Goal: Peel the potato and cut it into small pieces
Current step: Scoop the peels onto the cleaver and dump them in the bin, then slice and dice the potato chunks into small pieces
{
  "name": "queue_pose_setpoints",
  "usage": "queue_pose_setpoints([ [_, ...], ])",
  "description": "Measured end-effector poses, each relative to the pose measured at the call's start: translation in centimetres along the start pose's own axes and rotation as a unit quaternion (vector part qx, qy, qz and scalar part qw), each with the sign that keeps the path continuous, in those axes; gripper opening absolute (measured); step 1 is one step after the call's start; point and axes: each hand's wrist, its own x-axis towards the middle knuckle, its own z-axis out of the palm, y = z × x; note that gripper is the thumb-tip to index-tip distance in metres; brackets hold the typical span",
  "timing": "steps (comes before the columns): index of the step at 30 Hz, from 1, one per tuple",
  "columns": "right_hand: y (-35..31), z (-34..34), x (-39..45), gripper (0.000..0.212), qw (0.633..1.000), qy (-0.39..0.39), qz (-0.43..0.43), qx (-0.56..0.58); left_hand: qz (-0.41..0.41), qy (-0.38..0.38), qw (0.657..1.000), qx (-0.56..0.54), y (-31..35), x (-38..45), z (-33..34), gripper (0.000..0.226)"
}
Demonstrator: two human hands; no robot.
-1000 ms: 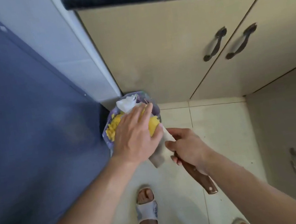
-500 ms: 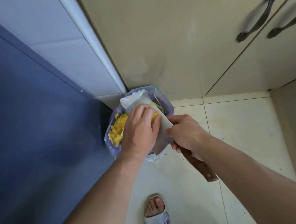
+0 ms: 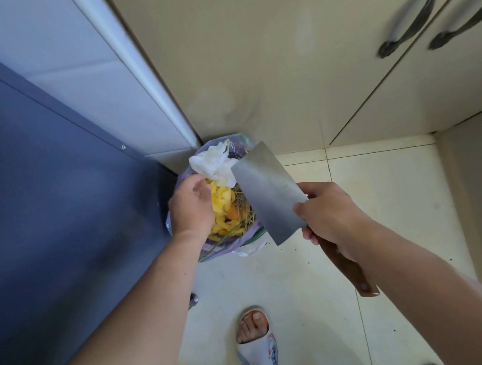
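Your right hand (image 3: 330,215) grips the cleaver (image 3: 269,192) over the bin bag (image 3: 212,250) of yellow scraps (image 3: 221,204); your left hand (image 3: 190,209) hovers there (hold unclear). No potato visible. A slip could nick those fingers.

Bin bag (image 3: 212,250) by my left hand (image 3: 190,210): pale lilac plastic. Inside it, bright yellow peelings (image 3: 221,207), one orange scrap (image 3: 233,213), thin green stalks (image 3: 229,234), crumpled white tissue (image 3: 214,162) at the far rim. Cleaver (image 3: 268,192) over the bag's right side: dull grey blade, reddish-brown handle in my right hand (image 3: 329,220). Behind the bag, beige cabinet doors (image 3: 260,53) with dark handles (image 3: 418,12). Left of it, a navy panel (image 3: 31,199). Near side, cream tiles (image 3: 377,192); my slipper (image 3: 258,356) pale grey with a blue and red print.
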Motion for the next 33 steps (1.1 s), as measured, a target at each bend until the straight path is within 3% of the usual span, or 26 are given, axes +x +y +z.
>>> queue_pose_setpoints([
  [2, 0.0, -0.6, -0.9, 0.046, 1.0, -0.001, 0.002, -0.006, -0.128, 0.023, 0.977, -0.17, 1.1, -0.1, -0.9, 0.005],
  [4, 0.0, -1.1, -1.7, 0.05, 1.0, 0.001, -0.002, -0.006, -0.284, 0.017, 0.887, -0.363, 2.1, -0.3, -1.5, 0.021],
  [6, 0.0, -1.5, -2.5, 0.052, 1.0, 0.005, -0.003, -0.006, -0.368, 0.006, 0.785, -0.499, 2.5, -0.5, -2.0, 0.035],
  [7, -0.1, -1.7, -2.9, 0.053, 1.0, 0.007, -0.005, -0.005, -0.375, -0.003, 0.771, -0.515, 2.5, -0.7, -2.3, 0.038],
  [9, -0.1, -2.0, -3.8, 0.052, 1.0, 0.008, -0.012, 0.004, -0.374, -0.02, 0.789, -0.487, 2.2, -1.2, -2.3, 0.034],
  [11, -0.1, -2.2, -4.6, 0.051, 1.0, 0.008, -0.017, 0.011, -0.36, -0.014, 0.846, -0.392, 1.7, -1.7, -2.2, 0.021],
  [13, -0.1, -2.4, -5.2, 0.052, 1.0, 0.009, -0.019, 0.014, -0.273, -0.004, 0.945, -0.181, 0.6, -1.5, -1.9, 0.022],
  [14, 0.0, -2.4, -5.4, 0.052, 1.0, 0.009, -0.019, 0.014, -0.213, -0.002, 0.976, -0.052, 0.2, -1.5, -2.0, 0.029],
  [15, 0.1, -2.4, -5.6, 0.053, 1.0, 0.009, -0.021, 0.014, -0.164, -0.01, 0.985, 0.05, 0.0, -1.5, -2.2, 0.035],
  [18, 0.5, -2.4, -6.2, 0.045, 0.999, 0.014, -0.033, 0.013, -0.073, -0.096, 0.972, 0.201, 0.4, -2.1, -2.0, 0.025],
  [20, 0.9, -2.5, -6.6, 0.041, 0.999, 0.025, -0.038, 0.007, -0.022, -0.133, 0.95, 0.283, 0.6, -2.7, -1.5, 0.043],
  [22, 1.4, -2.7, -7.0, 0.039, 0.998, 0.034, -0.048, -0.001, -0.004, -0.086, 0.948, 0.308, 1.5, -3.5, -1.7, 0.033],
  [24, 1.7, -2.9, -7.5, 0.039, 0.998, 0.034, -0.053, -0.004, 0.001, -0.085, 0.95, 0.3, 2.1, -3.8, -1.8, 0.032],
  [25, 1.8, -2.9, -7.8, 0.038, 0.998, 0.033, -0.054, -0.001, -0.004, -0.129, 0.937, 0.324, 2.3, -4.0, -1.9, 0.046],
  [27, 2.0, -2.9, -8.4, 0.038, 0.998, 0.03, -0.052, 0.009, -0.043, -0.249, 0.886, 0.389, 2.7, -4.5, -2.4, 0.098],
  [28, 2.0, -3.0, -8.9, 0.039, 0.998, 0.029, -0.05, 0.017, -0.069, -0.286, 0.864, 0.409, 2.7, -4.7, -2.5, 0.109],
  [30, 2.0, -3.3, -10.1, 0.04, 0.998, 0.029, -0.046, 0.027, -0.094, -0.293, 0.853, 0.422, 2.9, -5.4, -2.9, 0.089],
  [33, 1.9, -4.7, -13.1, 0.033, 0.998, 0.033, -0.04, 0.034, -0.122, -0.229, 0.897, 0.358, 4.7, -7.8, -4.2, 0.072],
])
